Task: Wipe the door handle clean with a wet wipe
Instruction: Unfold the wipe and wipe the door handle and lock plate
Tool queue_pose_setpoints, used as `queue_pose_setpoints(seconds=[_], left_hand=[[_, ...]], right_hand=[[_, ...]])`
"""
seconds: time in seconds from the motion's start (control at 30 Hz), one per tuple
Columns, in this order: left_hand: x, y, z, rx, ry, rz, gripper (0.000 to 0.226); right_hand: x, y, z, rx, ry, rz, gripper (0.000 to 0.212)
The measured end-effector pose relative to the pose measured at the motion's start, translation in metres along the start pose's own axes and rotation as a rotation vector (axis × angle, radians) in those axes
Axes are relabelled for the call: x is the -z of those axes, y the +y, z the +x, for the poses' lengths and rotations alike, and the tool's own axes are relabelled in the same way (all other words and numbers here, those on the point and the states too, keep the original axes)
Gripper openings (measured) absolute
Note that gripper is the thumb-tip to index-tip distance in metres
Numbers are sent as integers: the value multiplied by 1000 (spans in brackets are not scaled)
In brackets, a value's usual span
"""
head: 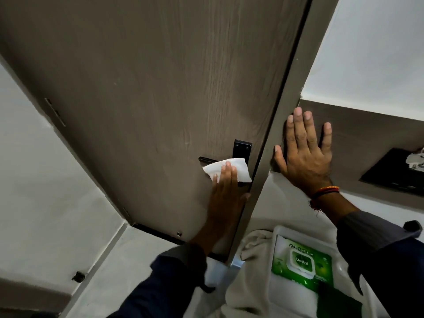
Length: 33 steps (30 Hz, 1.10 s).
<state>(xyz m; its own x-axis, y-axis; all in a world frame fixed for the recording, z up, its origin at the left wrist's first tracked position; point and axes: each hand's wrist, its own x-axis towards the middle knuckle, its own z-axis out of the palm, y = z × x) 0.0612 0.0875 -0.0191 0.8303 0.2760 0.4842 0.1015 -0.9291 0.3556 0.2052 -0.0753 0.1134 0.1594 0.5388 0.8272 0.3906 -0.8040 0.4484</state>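
On the grey-brown wood-grain door [160,88], at its right edge, I am pressing a white folded wet wipe [231,168] over the black metal lever handle [207,159] with my left hand [226,198]; the fingers are lying flat and extended on the wipe, pinning it against the handle rather than curling round it. My right hand [305,152] is resting open and empty, palm flat, on the grey door frame and wall beside it [275,125]; it is gripping nothing. The wipe is already out and in contact, so the wiping is under way, I judge; the lever's left tip and the black backplate [242,146] above are showing uncovered (whether they are clean yet I cannot tell). Below, the green wet-wipe pack [301,263] is lying on a pale cloth [252,260], well apart from the handle.
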Motion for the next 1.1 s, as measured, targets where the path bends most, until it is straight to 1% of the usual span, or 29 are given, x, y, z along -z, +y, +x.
queue_pose_setpoints(seconds=[0.07,0.13,0.2,0.3,0.43,0.53,0.67,0.77,0.83,0.93,1.03,1.1], left_hand=[[6,-41,3,-241,-29,109,70],[14,-74,16,-463,-42,223,66],[19,-81,35,-617,-27,291,62],[17,-74,50,-746,-53,274,62],[32,-98,61,-862,-63,295,65],[33,-89,61,-842,-90,307,64],[24,-52,62,-794,-104,177,60],[38,-62,68,-786,-131,109,59],[44,-75,66,-717,-168,60,57],[47,-91,58,-559,-141,-56,58],[51,-103,54,-483,-106,-75,58],[52,-97,50,-457,-83,-69,60]], right_hand=[[-1,-2,-1,-18,4,-10,80],[-1,-3,-8,-26,19,-27,80],[0,-2,-7,-22,13,-16,81],[2,-1,-5,-35,-10,-18,82],[9,-1,-5,-37,-49,-16,82],[15,-1,-3,-34,-89,-32,81],[17,0,-4,-27,-123,-35,81],[19,-2,-5,-30,-150,-26,80],[21,-1,-5,-24,-163,-20,80],[24,4,-5,-4,-169,-25,79],[27,6,-4,15,-173,-35,79],[27,5,-3,17,-176,-36,79]])
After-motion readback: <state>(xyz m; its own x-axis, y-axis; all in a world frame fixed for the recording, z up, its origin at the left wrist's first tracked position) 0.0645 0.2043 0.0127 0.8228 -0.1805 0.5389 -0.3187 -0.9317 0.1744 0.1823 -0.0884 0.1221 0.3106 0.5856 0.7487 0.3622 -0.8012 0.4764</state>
